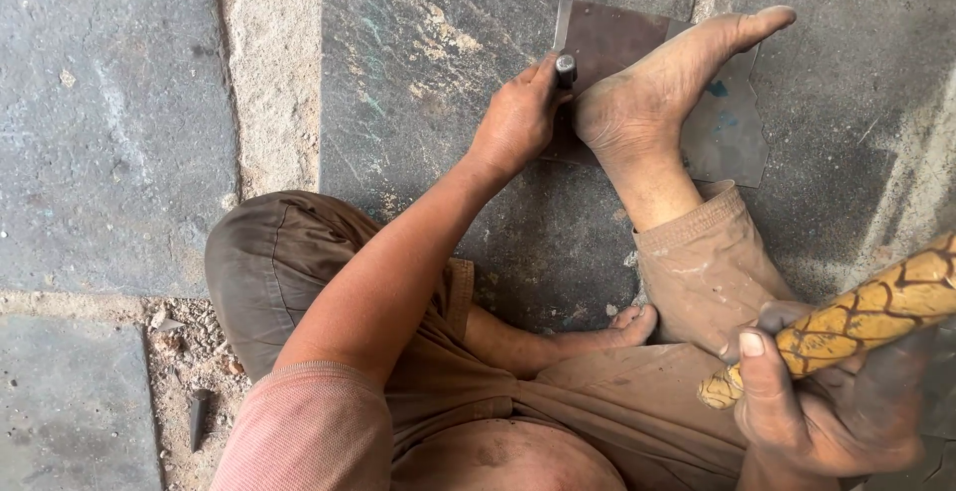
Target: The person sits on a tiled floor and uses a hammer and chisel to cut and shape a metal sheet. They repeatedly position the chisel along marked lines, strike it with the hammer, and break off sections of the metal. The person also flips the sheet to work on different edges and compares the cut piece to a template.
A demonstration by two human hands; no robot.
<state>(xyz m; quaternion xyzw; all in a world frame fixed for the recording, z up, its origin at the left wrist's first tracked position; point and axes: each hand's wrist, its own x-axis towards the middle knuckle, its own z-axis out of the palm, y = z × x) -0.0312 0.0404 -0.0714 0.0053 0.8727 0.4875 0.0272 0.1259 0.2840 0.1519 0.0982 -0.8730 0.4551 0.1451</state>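
My left hand (518,118) grips a short dark metal punch (566,69), held upright with its tip on a flat sheet of metal (732,132) lying on the stone floor. My bare right foot (665,88) presses down on that sheet just right of the punch. My right hand (822,406), at the lower right, is closed around a yellow wooden handle with a dark net pattern (866,317). The handle runs up and out of the right edge, so its head is hidden.
I sit on a floor of large grey stone slabs (110,122) with pale mortar joints (269,73). My left foot (632,324) is tucked under my leg. A small dark metal piece (198,418) lies among rubble at the lower left.
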